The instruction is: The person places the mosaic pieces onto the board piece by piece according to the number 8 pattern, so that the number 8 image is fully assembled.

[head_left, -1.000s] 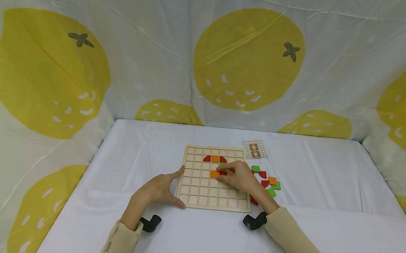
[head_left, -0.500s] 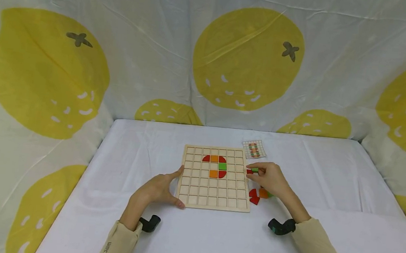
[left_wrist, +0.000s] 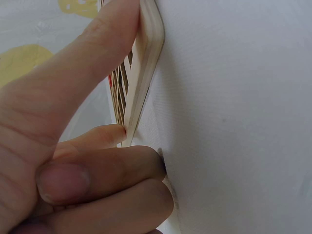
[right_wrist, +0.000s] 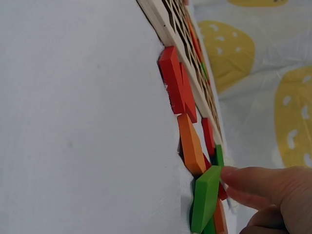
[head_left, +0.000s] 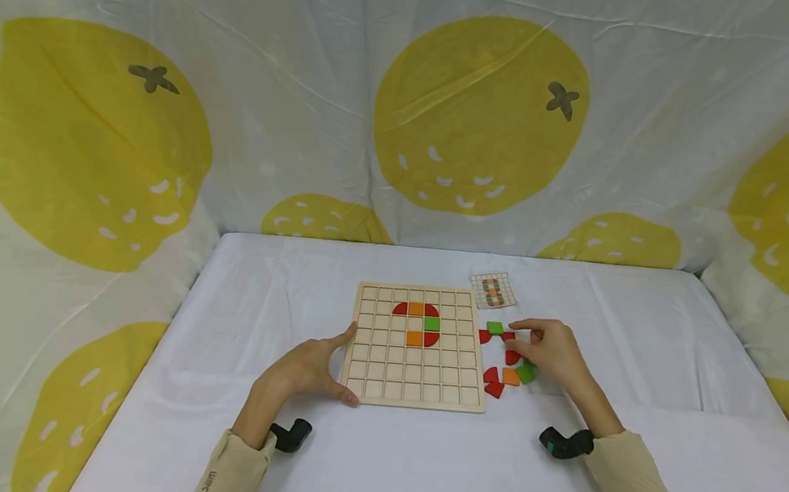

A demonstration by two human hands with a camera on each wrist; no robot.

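A square wooden grid board (head_left: pixel 387 371) lies on the white-covered table. Red, orange and green tiles sit in its upper middle cells, among them a green square (head_left: pixel 432 324). My left hand (head_left: pixel 304 365) rests against the board's left side, index finger on the left edge and thumb at the near corner; its other fingers look curled in the left wrist view. To the board's right, my right hand (head_left: pixel 552 349) has thumb and index finger apart, either side of a red tile (head_left: pixel 508 336). In the right wrist view the fingers (right_wrist: pixel 253 180) are close behind a green tile (right_wrist: pixel 207 195).
Loose tiles lie right of the board, including an orange square (head_left: pixel 511 376), a green square (head_left: pixel 495 328) and several red quarter-circles. A small pattern card (head_left: pixel 494 290) lies behind them. Lemon-print fabric (head_left: pixel 482 118) hangs at the back and sides.
My right hand has left the board and moved right to the loose tiles. A red quarter-circle and a green square stand uncovered on the board. The left hand has stayed in place.
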